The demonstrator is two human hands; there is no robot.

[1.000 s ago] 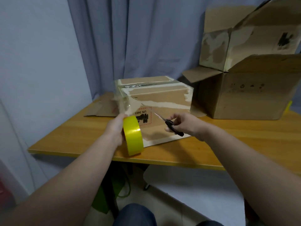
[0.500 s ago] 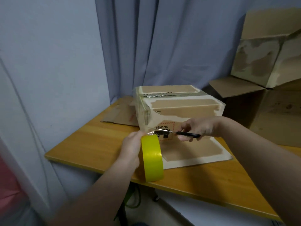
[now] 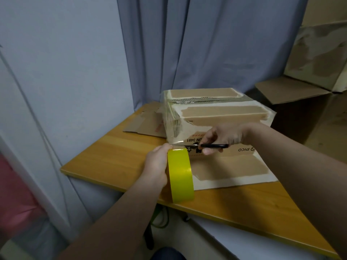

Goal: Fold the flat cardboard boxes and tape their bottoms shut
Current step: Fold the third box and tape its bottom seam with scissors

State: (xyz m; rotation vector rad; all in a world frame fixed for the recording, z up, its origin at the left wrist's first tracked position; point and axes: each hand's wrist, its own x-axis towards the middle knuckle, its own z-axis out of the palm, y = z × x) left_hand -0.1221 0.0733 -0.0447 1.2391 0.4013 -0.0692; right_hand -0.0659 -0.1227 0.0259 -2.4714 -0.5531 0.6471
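The box (image 3: 216, 117), centre frame on the table (image 3: 116, 156), reads "UN 3481" and "PICO", inverted. The left hand (image 3: 156, 166) grips the yellow tape roll (image 3: 180, 175). The right hand (image 3: 223, 136) curls around the scissors (image 3: 212, 146); finger loops hidden, blades at the clear strip (image 3: 175, 142).

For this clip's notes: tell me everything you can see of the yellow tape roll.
The tape roll is wide, glossy and yellow on its outer face. It stands on edge over the near edge of the table. The left hand grips its left side. From its top a clear-looking strip stretches to the side of the box, where scissors in the right hand meet it. Its core is hidden.
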